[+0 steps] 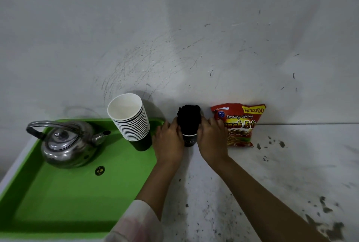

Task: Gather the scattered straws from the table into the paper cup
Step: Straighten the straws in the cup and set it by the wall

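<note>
Head view, looking down on a speckled white table (pixel 272 173) set against a white wall. At centre, a dark paper cup (pixel 189 140) is standing upright on the table, holding a dense bundle of black straws (pixel 189 117) that is rising well above its white rim. Both hands are closing on this bundle from opposite sides: the left hand (pixel 170 140) is curling its fingers against the left flank of the straws, and the right hand (pixel 211 140) is pressing in from the right, thumb toward the cup. The two hands are lying apart, with the cup and straws between them. Just right of the right hand, a red snack bag (pixel 240 123) is leaning against the wall, partly covered by that hand. To the left, a green tray (pixel 58 203) is carrying a metal kettle (pixel 68 144) and a tilted stack of paper cups (pixel 130 119); the topmost cup is showing a white interior with nothing in it. A small dark round mark is lying on the tray floor in front of the kettle.
</note>
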